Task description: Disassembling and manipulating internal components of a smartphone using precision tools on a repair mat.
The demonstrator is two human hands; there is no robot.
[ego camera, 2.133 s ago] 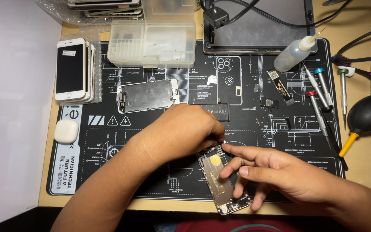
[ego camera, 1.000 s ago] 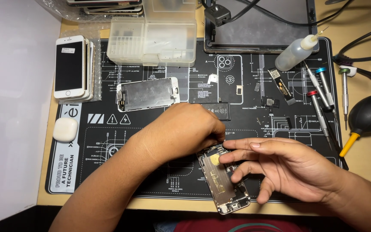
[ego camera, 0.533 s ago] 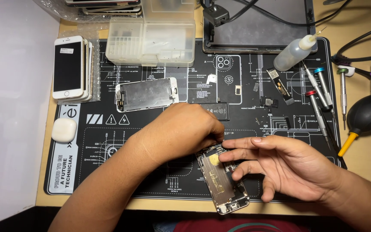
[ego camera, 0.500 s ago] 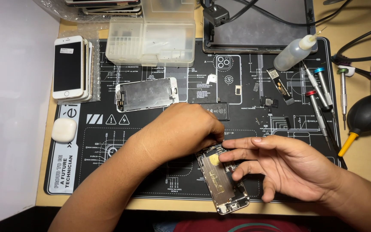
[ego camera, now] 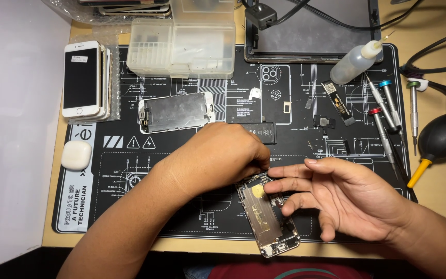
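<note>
An opened phone body (ego camera: 265, 223) lies tilted on the black repair mat (ego camera: 130, 206) near the front edge, its bare metal insides facing up. My left hand (ego camera: 223, 155) covers the phone's top end, with the fingers curled and pinched on that edge. From the right, my right hand (ego camera: 347, 199) reaches in with its fingers spread. The index and middle fingertips rest on the phone's inside near a round yellow patch. Neither hand holds a tool.
A detached screen panel (ego camera: 176, 111) and a black battery (ego camera: 260, 132) lie just behind my left hand. Stacked phones (ego camera: 81, 77) and a white case (ego camera: 76, 155) sit left. A clear parts box (ego camera: 181, 49), a squeeze bottle (ego camera: 354, 62), screwdrivers (ego camera: 385, 119) and a black air blower (ego camera: 442, 137) lie behind and right.
My right hand has lifted off the phone's lower part and its fingers have spread, with only the fingertips left on it. My left hand and the phone have barely moved.
</note>
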